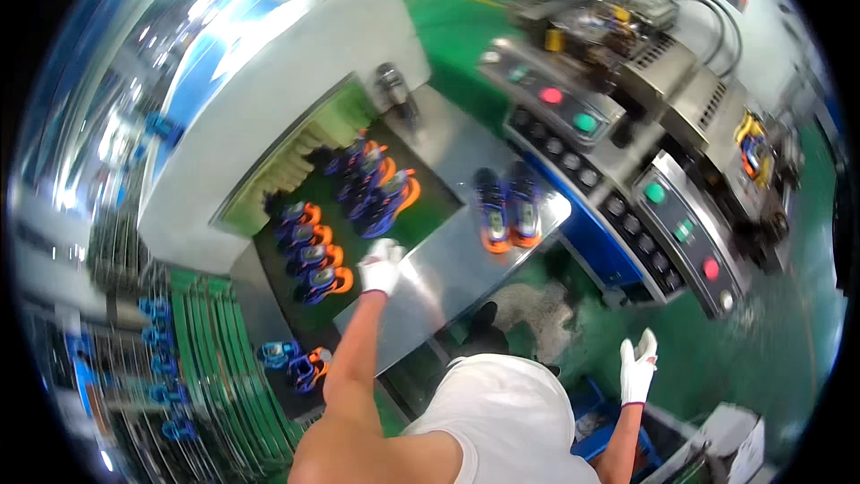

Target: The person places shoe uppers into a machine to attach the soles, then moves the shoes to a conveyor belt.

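My left hand (382, 267), in a white glove, reaches over the near edge of a dark conveyor belt (414, 231). Its fingers look stretched out, with nothing visible in them. Just beyond the fingertips stands the closest blue-and-orange shoe (391, 206) of a row on the belt. A second row of similar shoes (309, 258) stands to the left of it. Out to the lower right, my gloved right hand (637, 367) hangs in the air, thumb and fingers apart, holding nothing. A pair of shoes (508, 208) stands on the metal table (448, 264), toes toward me.
The belt runs into a white machine (296, 108) through a fringed curtain (300, 152). At right is a machine with a button panel (685, 233). Racks (210, 341) with blue pieces stand at left. More shoes (305, 367) sit at the lower left. A blue crate (591, 421) is beside me.
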Tool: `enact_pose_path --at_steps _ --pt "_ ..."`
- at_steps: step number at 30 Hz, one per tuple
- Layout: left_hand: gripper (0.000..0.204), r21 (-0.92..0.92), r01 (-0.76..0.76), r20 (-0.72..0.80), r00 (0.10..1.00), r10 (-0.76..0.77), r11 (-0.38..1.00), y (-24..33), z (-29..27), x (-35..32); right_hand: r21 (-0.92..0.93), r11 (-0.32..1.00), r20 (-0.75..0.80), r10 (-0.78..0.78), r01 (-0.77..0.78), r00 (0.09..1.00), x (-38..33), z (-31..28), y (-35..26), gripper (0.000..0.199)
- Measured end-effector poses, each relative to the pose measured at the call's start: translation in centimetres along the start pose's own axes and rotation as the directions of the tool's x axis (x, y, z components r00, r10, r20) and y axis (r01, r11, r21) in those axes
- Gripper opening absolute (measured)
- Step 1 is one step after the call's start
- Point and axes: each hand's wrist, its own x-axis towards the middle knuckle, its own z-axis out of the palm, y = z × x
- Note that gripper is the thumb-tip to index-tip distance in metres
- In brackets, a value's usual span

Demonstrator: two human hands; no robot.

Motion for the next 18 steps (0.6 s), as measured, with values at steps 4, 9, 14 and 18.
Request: enact_pose_path --at_steps 4,9,14,18 --pt "0.066 0.079 0.547 -0.381 0.789 -0.482 0.834 -13.7 -9.7 -3.5 -0.205 0.978 0.229 0.091 -0.043 0.969 1.6 6.0 0.3 0.067" --pt "0.086 0.030 0.532 -0.225 0.828 -0.513 0.846 -23.0 -8.1 -5.7 -0.461 0.879 0.336 0.299 -0.121 0.893 0.8 10.5 -0.8 0.067" --pt "0.034 0.277 0.552 -0.315 0.826 -0.468 0.787 -26.9 -6.8 2.8 -0.640 0.768 0.426 0.385 -0.028 0.819 2.9 15.0 -8.9 0.067" --pt "0.024 -0.051 0.363 -0.270 0.892 -0.363 0.930 -22.2 -9.9 4.0 -0.405 0.914 0.577 0.246 0.011 0.779 4.1 23.6 -21.9 0.063"
